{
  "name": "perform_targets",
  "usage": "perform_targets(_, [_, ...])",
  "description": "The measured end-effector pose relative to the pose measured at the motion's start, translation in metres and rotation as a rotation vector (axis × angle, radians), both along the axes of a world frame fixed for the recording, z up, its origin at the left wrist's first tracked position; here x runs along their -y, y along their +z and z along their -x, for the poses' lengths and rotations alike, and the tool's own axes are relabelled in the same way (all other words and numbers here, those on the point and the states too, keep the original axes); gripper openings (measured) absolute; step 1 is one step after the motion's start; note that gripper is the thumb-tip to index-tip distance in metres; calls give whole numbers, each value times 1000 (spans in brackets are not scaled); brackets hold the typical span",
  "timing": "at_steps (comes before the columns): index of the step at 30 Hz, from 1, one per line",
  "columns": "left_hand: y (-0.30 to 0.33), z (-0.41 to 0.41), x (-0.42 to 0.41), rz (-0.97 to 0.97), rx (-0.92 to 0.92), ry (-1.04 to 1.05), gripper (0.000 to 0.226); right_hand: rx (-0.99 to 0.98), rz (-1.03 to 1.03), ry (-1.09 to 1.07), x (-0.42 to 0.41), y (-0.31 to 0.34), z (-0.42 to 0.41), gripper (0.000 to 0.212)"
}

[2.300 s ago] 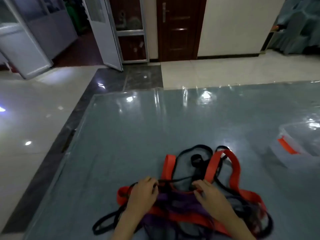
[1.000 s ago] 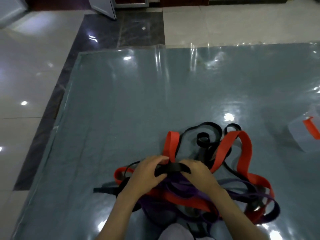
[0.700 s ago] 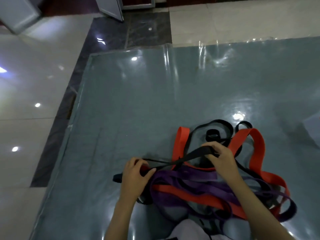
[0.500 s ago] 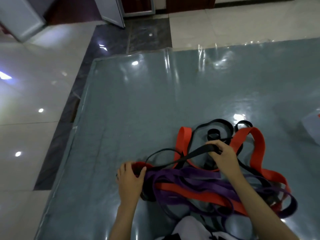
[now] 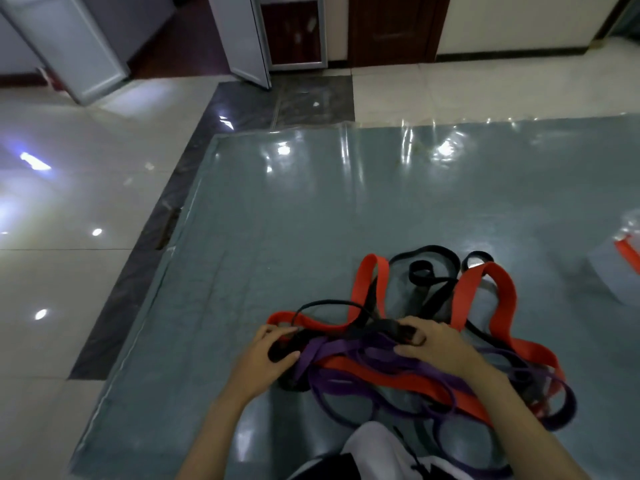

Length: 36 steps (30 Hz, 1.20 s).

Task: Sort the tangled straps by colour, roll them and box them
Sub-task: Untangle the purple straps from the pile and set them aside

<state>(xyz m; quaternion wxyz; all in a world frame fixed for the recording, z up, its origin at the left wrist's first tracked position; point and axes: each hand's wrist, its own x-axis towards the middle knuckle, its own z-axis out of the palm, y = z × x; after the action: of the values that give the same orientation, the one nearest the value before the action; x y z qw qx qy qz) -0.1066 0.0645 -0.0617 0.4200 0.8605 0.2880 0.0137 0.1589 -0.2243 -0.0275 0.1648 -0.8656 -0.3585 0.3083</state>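
A tangled heap of straps lies on the shiny grey mat (image 5: 311, 220) in front of me. Red straps (image 5: 498, 299) loop up and around the heap, purple straps (image 5: 349, 351) run through its near part, and thin black straps (image 5: 433, 268) curl at the far side. My left hand (image 5: 266, 355) grips one end of a wide black strap (image 5: 381, 327) at the heap's left. My right hand (image 5: 436, 348) pinches the same black strap near the middle of the heap. Both hands rest low on the pile.
A clear plastic box (image 5: 620, 258) with a red strap inside stands at the right edge of the mat. Glossy tiled floor surrounds the mat on the left and far side. Doors and a dark wooden door (image 5: 391, 26) line the back wall. My white-clad knee (image 5: 377, 448) shows below.
My right hand has come down and back toward me with the black strap, which now lies low on the heap instead of stretched up. My left hand has closed on its other end.
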Motion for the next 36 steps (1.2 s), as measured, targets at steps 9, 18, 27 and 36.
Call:
perform_targets(9, [-2, -29, 40, 151, -91, 116, 61, -31, -85, 21, 4, 1, 24, 40])
perform_targets(18, [1, -26, 48, 349, 127, 778, 11, 81, -286, -184, 14, -22, 43, 28])
perform_targets(27, [-2, 11, 37, 501, -126, 353, 12, -101, -528, -629, 15, -22, 37, 18])
perform_targets(36, [14, 18, 31, 563, 274, 699, 14, 20, -551, -539, 11, -16, 59, 50])
